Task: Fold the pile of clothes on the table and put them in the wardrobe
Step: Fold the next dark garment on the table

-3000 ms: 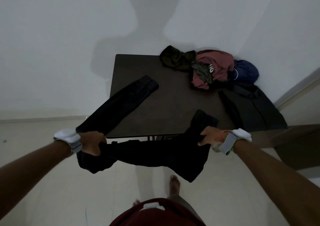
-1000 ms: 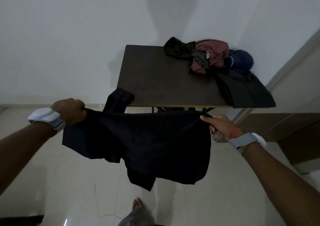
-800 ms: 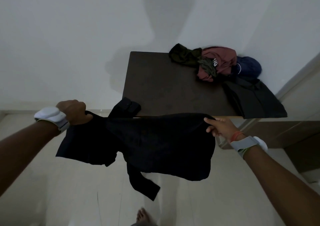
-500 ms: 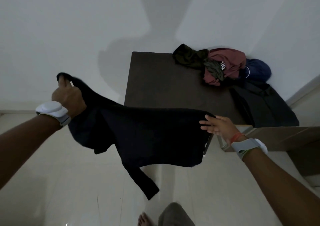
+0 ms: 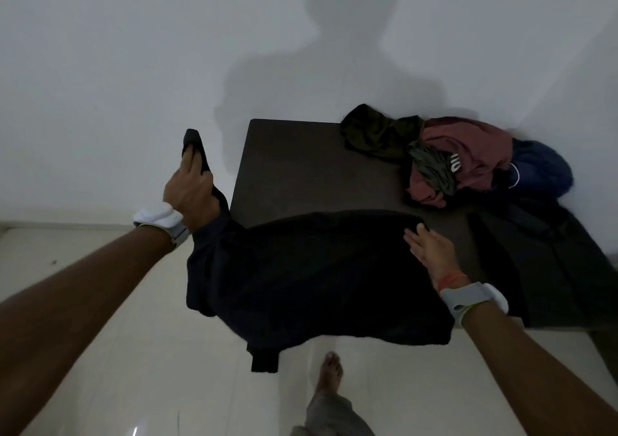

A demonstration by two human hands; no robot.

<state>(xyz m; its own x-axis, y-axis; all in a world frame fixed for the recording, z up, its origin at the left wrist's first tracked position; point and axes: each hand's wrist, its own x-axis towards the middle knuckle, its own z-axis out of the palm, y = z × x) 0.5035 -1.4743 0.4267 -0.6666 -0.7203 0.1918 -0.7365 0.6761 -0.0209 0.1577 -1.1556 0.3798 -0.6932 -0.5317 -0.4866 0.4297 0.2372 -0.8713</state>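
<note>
A black garment [image 5: 321, 268] lies spread over the near part of the dark table [image 5: 301, 168], with its lower edge hanging off the front. My left hand [image 5: 189, 184], raised just left of the table, grips the garment's left end, and the cloth sticks up past my fingers. At the garment's upper right corner my right hand [image 5: 431, 251] pinches the edge with nearly straight fingers, low over the tabletop. The pile of clothes [image 5: 468, 154] sits at the table's far right corner: dark green, maroon and navy pieces.
Another black garment [image 5: 551, 268] lies flat along the table's right side. The table stands against a white wall, with a second wall close on the right. Pale tiled floor lies to the left and in front. My bare foot [image 5: 329, 372] stands near the table's front edge.
The garment has swung from the air in front of the table onto its near part. My right hand moved forward and down to the tabletop; my left hand rose and moved toward the table's left edge.
</note>
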